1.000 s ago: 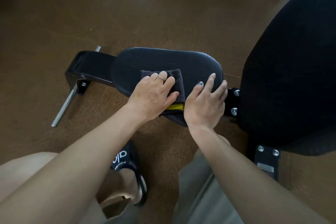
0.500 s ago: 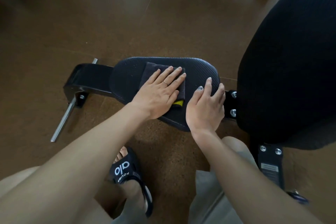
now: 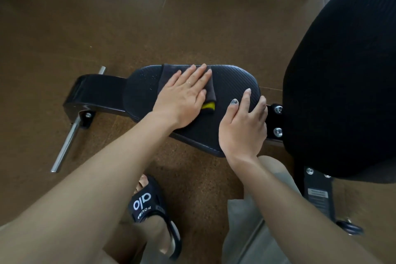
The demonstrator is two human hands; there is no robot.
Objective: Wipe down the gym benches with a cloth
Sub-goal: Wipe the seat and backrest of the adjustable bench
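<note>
A black padded bench seat (image 3: 231,83) lies low in the middle of the view. On its far half sits a folded dark cloth (image 3: 211,92) with a yellow tag. My left hand (image 3: 184,96) presses flat on the cloth, fingers straight and reaching the seat's far edge. My right hand (image 3: 243,126) rests on the seat's right end with its fingers lying loosely over the pad. The large black back pad (image 3: 342,70) rises at the right.
The bench's black frame foot (image 3: 96,92) and a steel peg (image 3: 66,143) stick out at the left on the brown floor (image 3: 107,17). My sandalled foot (image 3: 152,206) stands below the seat. Bolted brackets (image 3: 277,120) join seat and back pad.
My left hand has flattened out and slid the cloth from the near middle of the seat toward its far edge. My right hand has stayed on the seat's right end.
</note>
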